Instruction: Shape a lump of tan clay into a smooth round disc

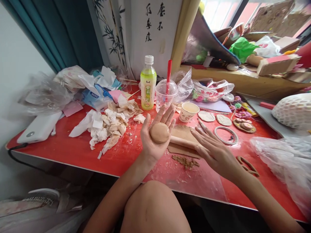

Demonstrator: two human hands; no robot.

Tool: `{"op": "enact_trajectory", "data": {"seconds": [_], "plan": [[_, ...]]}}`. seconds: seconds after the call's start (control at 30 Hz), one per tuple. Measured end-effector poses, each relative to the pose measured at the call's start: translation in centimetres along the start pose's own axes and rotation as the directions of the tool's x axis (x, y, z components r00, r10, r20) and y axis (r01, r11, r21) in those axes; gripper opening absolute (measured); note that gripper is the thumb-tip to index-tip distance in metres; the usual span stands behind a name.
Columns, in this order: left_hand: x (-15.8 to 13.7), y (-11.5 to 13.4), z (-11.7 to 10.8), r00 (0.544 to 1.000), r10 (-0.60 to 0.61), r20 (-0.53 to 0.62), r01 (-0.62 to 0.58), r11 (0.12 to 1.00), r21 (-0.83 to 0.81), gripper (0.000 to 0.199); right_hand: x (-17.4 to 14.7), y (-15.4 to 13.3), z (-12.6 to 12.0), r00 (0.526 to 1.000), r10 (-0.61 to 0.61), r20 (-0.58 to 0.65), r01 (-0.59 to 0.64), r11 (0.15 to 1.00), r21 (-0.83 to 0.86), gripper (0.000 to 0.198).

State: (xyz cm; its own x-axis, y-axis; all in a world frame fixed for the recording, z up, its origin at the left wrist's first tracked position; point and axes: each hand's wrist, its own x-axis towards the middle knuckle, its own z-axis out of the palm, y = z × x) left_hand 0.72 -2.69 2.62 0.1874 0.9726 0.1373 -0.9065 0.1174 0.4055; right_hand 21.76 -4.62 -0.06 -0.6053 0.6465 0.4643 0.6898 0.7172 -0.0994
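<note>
On the upturned palm of my left hand (155,145) rests a smooth, slightly flattened ball of brown clay (159,133); the fingers stretch out behind it. My right hand (213,157) is palm down with fingers extended, holding nothing. Its fingertips overlap the right end of a rolling pin (183,142), and I cannot tell whether they touch. The pin lies across a flat sheet of clay (183,130) on the red table. Just in front of the sheet are brown clay scraps (186,161). A thin pointed tool (201,124) lies behind my right fingers.
Crumpled tissues (107,127) spread to the left. A green drink bottle (148,84), a plastic cup with a red straw (166,92) and a paper cup (189,112) stand behind. Clay discs (206,116), a ring (225,135) and a plastic bag (279,161) lie right.
</note>
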Motion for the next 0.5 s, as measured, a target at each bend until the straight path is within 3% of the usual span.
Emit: {"op": "enact_trajectory", "data": {"seconds": [0.1,0.2,0.37,0.5], "plan": [[0.1,-0.1,-0.2,1.0,0.005,-0.006,-0.005,1.0,-0.026,0.053,-1.1,2.0,1.4,0.991,0.06,0.117,-0.044,0.99,-0.135,0.05],[0.2,-0.2,-0.4,0.999,0.028,0.016,-0.027,0.999,-0.035,0.052,-0.9,2.4,2.9,0.99,0.044,0.132,-0.017,0.98,-0.198,0.05],[0.3,-0.2,-0.6,1.0,0.017,0.018,-0.017,1.0,-0.012,0.051,-0.2,1.9,3.7,0.999,0.041,-0.019,-0.044,0.97,-0.24,0.034],[0.4,-0.1,-1.0,0.996,0.082,-0.017,-0.083,0.996,-0.04,0.047,-0.5,1.9,3.5,0.983,0.068,-0.172,-0.115,0.952,-0.285,0.026]]}}
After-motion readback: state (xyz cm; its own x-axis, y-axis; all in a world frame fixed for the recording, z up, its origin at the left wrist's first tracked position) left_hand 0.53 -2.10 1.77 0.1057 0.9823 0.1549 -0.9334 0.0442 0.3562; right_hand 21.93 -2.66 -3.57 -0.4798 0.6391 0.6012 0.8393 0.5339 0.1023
